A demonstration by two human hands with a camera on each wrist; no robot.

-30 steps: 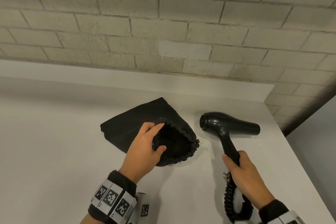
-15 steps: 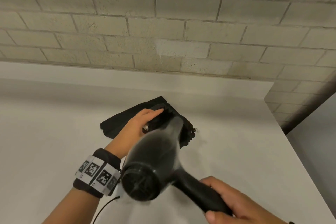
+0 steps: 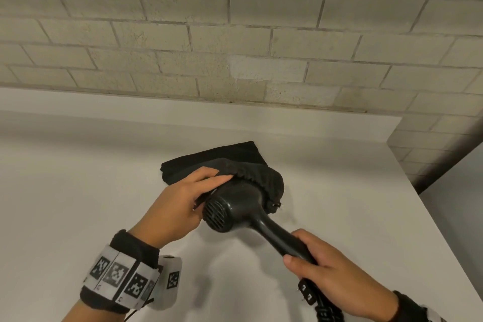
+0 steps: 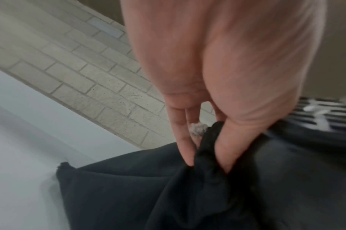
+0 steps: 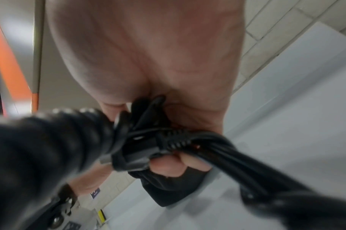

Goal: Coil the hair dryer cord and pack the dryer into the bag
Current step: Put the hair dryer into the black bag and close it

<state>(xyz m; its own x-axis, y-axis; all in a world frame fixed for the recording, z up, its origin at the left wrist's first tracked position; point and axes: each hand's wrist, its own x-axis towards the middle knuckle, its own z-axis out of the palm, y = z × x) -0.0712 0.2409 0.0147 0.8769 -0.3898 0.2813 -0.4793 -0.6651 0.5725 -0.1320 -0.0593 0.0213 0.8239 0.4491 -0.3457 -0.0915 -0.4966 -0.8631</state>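
Since half a second ago the dryer's nozzle end has gone into the bag mouth; a second ago it lay on the table right of the bag. Right hand is wrapped round the handle of the glossy black plastic hair dryer, fingers curled tight, and it also clamps the bundled black coiled cord with its plug against the handle butt. Left hand pinches the gathered rim of the black fabric drawstring bag, thumb and fingers curled on the cloth, lifting the top edge over the dryer barrel. In the left wrist view the fingers fold the hem between them.

Dryer sits between the two hands: barrel front inside the bag, rear grille facing the person, handle slanting back and right to the right hand. Its long axis runs from the right hand forward-left into the opening. Bag body lies flat beyond the left hand, closed end away from the person. Right hand is the driver, left the nearer to the opening. Likely next: push along that axis while the left hand draws the rim back over grille and handle; the cord bundle has to follow last.

Both work on a white tabletop, with a pale brick wall beyond.
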